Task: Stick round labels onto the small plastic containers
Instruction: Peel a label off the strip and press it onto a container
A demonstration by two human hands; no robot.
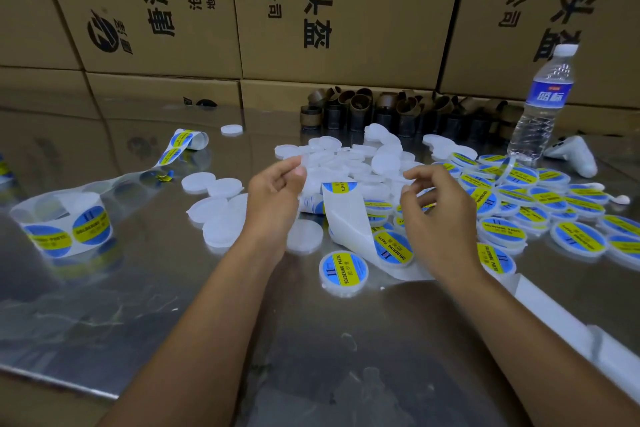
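Note:
My left hand [277, 191] hovers over the steel table [138, 305] with loosely curled fingers and nothing visible in them. My right hand [436, 215] hangs beside it, fingers loosely curled above a white backing strip [346, 215]. The strip carries a round blue-and-yellow label [393, 248]. One labelled container [343, 274] lies just in front of my hands. A heap of unlabelled translucent containers [346, 163] spreads behind and between my hands. Several labelled containers [554, 204] are piled to the right.
A label roll [62, 229] stands at the left, its strip trailing back to another coil [187, 140]. A water bottle [543, 104] and a white controller [575, 156] sit at the back right. Brown cardboard cores [381, 107] line the wall of cardboard boxes [311, 10].

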